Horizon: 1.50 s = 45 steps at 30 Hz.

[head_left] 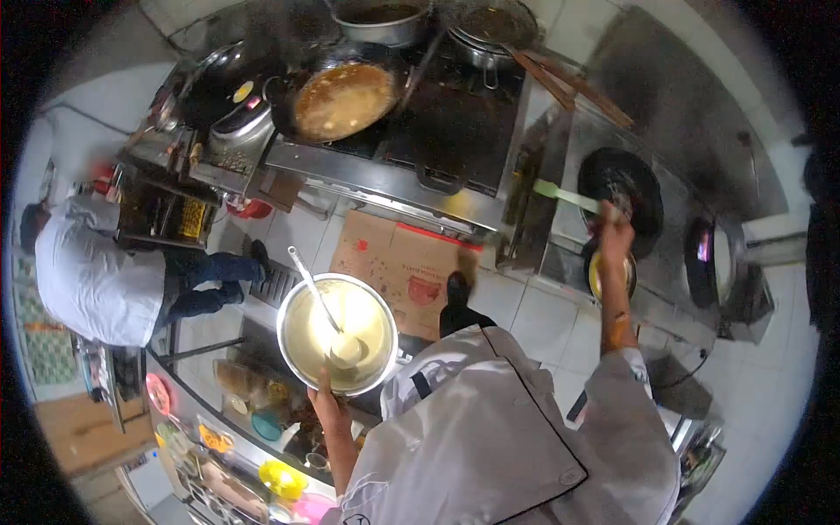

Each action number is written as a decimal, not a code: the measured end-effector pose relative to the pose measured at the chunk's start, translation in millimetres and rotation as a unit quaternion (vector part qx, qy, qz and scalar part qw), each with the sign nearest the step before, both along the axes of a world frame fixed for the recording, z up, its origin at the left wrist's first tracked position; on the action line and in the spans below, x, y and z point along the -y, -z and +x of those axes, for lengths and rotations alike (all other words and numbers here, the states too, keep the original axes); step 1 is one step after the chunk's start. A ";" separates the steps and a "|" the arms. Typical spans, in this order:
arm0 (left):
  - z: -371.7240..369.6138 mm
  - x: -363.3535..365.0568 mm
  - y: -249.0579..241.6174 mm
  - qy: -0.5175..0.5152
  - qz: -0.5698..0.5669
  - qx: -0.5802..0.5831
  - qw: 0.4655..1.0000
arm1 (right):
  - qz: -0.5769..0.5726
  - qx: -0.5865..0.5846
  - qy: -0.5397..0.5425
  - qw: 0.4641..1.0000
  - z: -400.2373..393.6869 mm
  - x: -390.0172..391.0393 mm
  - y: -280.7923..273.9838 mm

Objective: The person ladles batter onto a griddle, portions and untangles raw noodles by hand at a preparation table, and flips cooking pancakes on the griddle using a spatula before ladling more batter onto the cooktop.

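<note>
My left hand (327,404) grips the near rim of a round metal bowl (285,337), its thumb over the edge. Pale yellow liquid (372,319) fills part of the bowl. A metal ladle (308,278) rests in it, its handle leaning out over the far rim. My right hand (618,232) is closed on a pale green, spatula-like utensil (567,194), which points left. That hand is over a black pan (646,188) on the right-hand counter. Just below the pan, a smaller dark pan (596,278) with something yellow in it is partly hidden by my forearm.
A wok (296,131) with brown, bubbling liquid sits on the stove (350,166) ahead. Another wok (206,101), with an egg-like piece, is left of it. A person (101,271) in white stands at far left. Flattened cardboard (367,241) lies on the floor. Another dark pan (703,254) is at right.
</note>
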<state>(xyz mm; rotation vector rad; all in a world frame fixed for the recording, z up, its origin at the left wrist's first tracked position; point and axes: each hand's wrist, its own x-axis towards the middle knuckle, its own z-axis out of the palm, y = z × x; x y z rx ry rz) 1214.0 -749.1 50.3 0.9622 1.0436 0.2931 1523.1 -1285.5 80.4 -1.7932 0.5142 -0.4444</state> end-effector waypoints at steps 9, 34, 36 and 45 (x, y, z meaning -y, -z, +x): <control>24.6 60.9 -32.1 -0.127 0.008 -0.027 0.992 | -0.311 0.181 -0.196 0.912 232.7 -207.6 25.7; 63.2 89.0 -34.0 -0.155 0.016 -0.046 0.987 | -0.366 0.036 -0.266 0.891 230.4 -165.2 -4.4; 70.0 89.8 -38.4 -0.163 0.015 -0.070 0.984 | -0.367 0.085 -0.213 0.902 250.2 -169.1 0.2; 87.9 95.6 -59.4 -0.121 0.001 -0.062 0.991 | -0.351 0.153 -0.318 0.867 298.5 -214.0 20.2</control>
